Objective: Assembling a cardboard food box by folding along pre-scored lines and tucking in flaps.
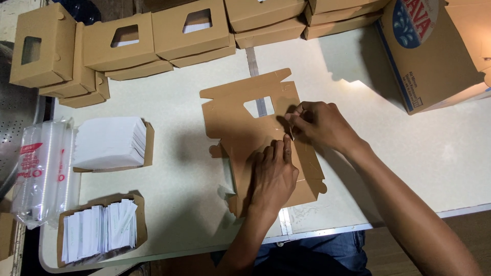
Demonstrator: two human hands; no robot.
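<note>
Bare counter (pixel 184 128) lies open just left of the hands (pixel 291 153), and a wider clear stretch runs to their right. Beyond the hands, a row of folded boxes (pixel 153 38) walls off the far edge, with a big carton (pixel 434 51) blocking the far right. Far to the left, a paper stack (pixel 110 143), a tray of slips (pixel 99 227) and a plastic sleeve (pixel 43 171) crowd the counter's end.

Left hand (pixel 273 176) presses the flat cardboard box blank (pixel 240 120) while right hand (pixel 319 122) pinches its window edge.

Cream table (pixel 194 204) with metal seam; brown floor (pixel 460 225), hard overhead light
</note>
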